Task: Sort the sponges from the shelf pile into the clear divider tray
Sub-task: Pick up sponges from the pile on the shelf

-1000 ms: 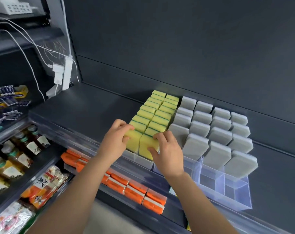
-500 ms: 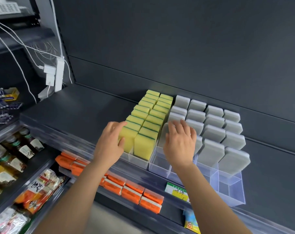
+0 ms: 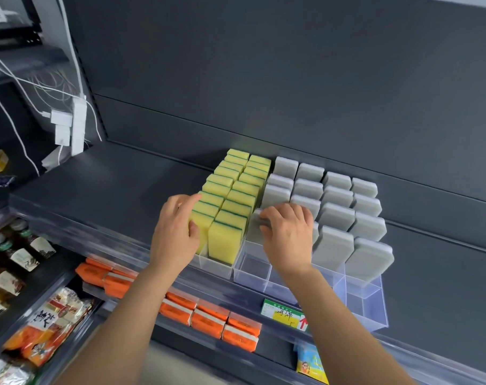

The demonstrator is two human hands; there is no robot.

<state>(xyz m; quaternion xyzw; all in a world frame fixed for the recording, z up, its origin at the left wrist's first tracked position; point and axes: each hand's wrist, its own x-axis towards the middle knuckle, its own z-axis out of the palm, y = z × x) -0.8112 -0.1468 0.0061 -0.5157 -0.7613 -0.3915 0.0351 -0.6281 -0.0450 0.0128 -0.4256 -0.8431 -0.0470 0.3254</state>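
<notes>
Now your right hand (image 3: 287, 240) curls over the front grey sponge (image 3: 254, 232) in the clear tray (image 3: 250, 269), left hand (image 3: 175, 234) flat against a yellow sponge (image 3: 201, 222); likely soft, light foam, so pinch the faces gently

Dark grey back panel (image 3: 292, 79) fills twelve o'clock, matching shelf deck (image 3: 111, 184) beneath it. White power strip (image 3: 79, 126) trailing cables at ten. Orange packets (image 3: 208, 320) at six, and bottles (image 3: 22, 251), possibly sauces, at eight.
</notes>
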